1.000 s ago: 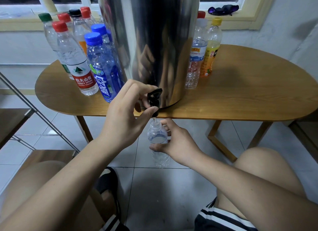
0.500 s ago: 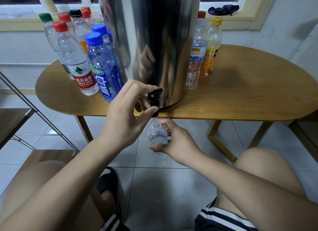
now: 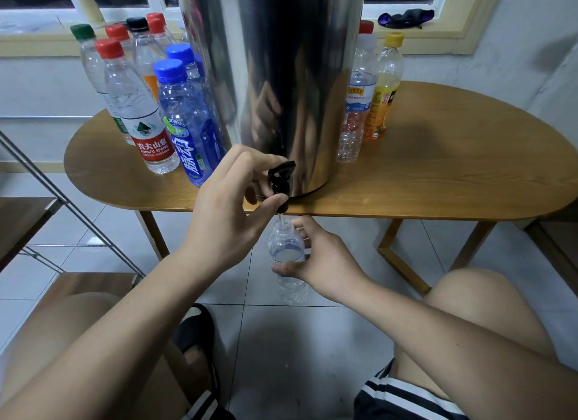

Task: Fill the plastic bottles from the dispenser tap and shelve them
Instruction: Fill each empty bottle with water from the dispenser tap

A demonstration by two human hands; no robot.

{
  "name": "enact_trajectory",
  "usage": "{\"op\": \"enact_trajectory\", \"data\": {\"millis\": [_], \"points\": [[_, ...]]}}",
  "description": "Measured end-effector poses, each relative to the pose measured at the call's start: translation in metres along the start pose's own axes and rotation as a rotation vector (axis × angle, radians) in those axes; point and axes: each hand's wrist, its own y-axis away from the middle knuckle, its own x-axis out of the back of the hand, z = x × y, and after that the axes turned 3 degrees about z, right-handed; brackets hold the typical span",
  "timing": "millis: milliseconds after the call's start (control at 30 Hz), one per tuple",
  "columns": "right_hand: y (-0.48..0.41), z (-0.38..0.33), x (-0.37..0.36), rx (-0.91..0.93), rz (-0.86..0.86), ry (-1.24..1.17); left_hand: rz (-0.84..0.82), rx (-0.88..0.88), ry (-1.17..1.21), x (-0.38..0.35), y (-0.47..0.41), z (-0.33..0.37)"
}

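Nothing is shifted: tap lever (image 3: 280, 177) pinched by left hand (image 3: 225, 213), part-filled bottle (image 3: 286, 247) clasped by right hand (image 3: 325, 260); shelving undone.

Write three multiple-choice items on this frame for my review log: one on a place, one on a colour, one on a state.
1. Where is the uncapped bottle that the right hand holds?
A) on the windowsill
B) below the table edge, under the tap
C) upright on the tabletop

2. What colour is the cap of the rightmost bottle on the table?
A) yellow
B) white
C) pink

3. What is the left hand doing?
A) hanging idle
B) holding a loose cap
C) gripping the tap lever

Answers:
1 B: its mouth sits just beneath the spout, off the tabletop.
2 A: a yellow cap tops it, to the right of the dispenser.
3 C: its fingers and thumb curl round the black lever.
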Motion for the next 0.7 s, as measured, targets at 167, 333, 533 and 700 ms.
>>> {"op": "enact_trajectory", "data": {"millis": [167, 333, 533, 700], "points": [[0.0003, -0.0008, 0.0006, 0.002, 0.001, 0.004, 0.002, -0.002, 0.004, -0.0005, 0.0001, 0.0008], [0.0009, -0.0016, 0.0009, -0.004, -0.001, -0.002, 0.004, -0.002, 0.001, -0.0005, 0.0001, 0.0003], [0.0001, -0.0008, 0.0004, 0.006, 0.006, 0.002, 0.001, -0.002, 0.007, -0.0002, 0.0, 0.0002], [-0.0003, 0.0001, -0.0007, 0.006, 0.008, 0.008, 0.0, -0.002, 0.007, -0.0008, 0.0002, 0.0005]]}}
